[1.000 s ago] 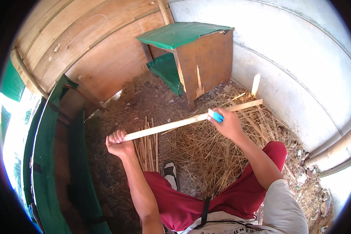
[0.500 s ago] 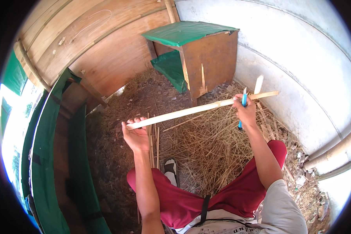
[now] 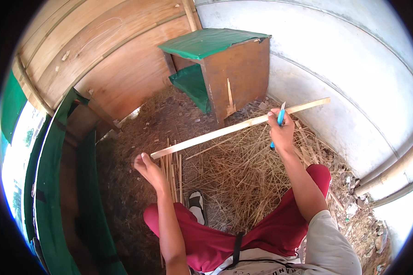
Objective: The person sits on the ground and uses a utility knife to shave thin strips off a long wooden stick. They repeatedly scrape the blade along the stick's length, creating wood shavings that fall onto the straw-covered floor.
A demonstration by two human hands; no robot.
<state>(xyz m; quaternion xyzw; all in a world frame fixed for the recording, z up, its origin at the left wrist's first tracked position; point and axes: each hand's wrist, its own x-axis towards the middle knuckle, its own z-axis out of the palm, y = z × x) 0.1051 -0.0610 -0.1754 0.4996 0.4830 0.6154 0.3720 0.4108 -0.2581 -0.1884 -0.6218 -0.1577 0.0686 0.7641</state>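
Observation:
A long pale bamboo strip (image 3: pixel 215 133) slants across in front of me, its right end higher. My right hand (image 3: pixel 281 131) is closed around it right of its middle, and the same hand grips a blue utility knife (image 3: pixel 280 116) with the blade out, pointing up. At the strip's left end is my left hand (image 3: pixel 150 171), fingers loosely bent and apart, the thumb close to the tip. It no longer holds the strip; whether the thumb touches it I cannot tell.
Several thin bamboo strips (image 3: pixel 171 174) lie on the ground by my foot. Straw-like shavings (image 3: pixel 243 183) heap between my knees. Beyond stands a brown wooden box (image 3: pixel 238 73) with a green cover. A green-covered bench-like frame (image 3: pixel 50 197) runs along the left; a whitish wall (image 3: pixel 335 91) bounds the right.
My left hand has slid off the strip's left end and turned, dropping slightly left. The right hand, still holding strip and knife, has shifted a little left. The whole view has tilted slightly.

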